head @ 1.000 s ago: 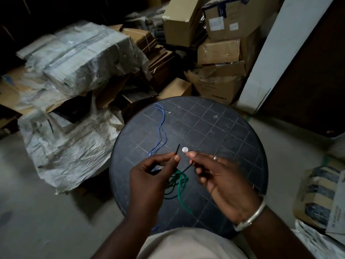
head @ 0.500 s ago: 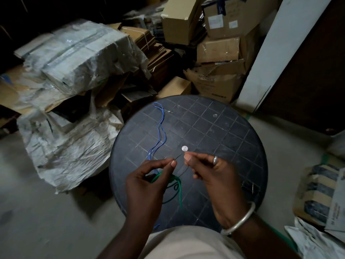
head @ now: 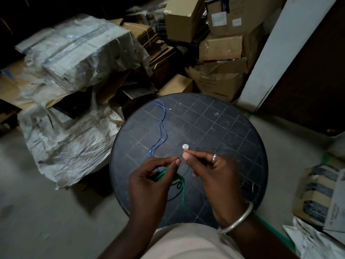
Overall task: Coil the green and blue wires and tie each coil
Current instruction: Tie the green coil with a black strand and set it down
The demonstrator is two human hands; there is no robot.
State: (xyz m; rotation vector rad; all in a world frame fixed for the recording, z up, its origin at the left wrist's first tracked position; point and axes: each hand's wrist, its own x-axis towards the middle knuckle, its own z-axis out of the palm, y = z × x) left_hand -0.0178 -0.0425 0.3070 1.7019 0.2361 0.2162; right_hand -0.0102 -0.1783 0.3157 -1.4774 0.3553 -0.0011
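Green wire (head: pixel 183 190) is lying in loose loops on the round dark surface (head: pixel 214 128), below and between the two hands, with one tail running toward the near rim. Blue wire (head: pixel 162 128) is lying uncoiled and well apart from it, stretching toward the far-left edge of the surface. A small white disc (head: pixel 185 146) is sitting just beyond the fingertips.

Cardboard boxes (head: pixel 220 47) are standing piled beyond the surface with their flaps down, so what is in them is not being shown. Plastic-wrapped bundles (head: pixel 80 49) are lying to their left, and a strapped box (head: pixel 313 193) is standing on the floor at the right.

A thin black tie (head: pixel 188 170) is being pinched by both hands above the green loops. On the left hand (head: pixel 149 184) the thumb and forefinger are being pressed together on one end of it. On the right hand (head: pixel 214 172) the thumb and forefinger are being closed on the other end, with the remaining fingers curled beneath. Green loops are passing under the left hand; whether they are being gripped there cannot be told.
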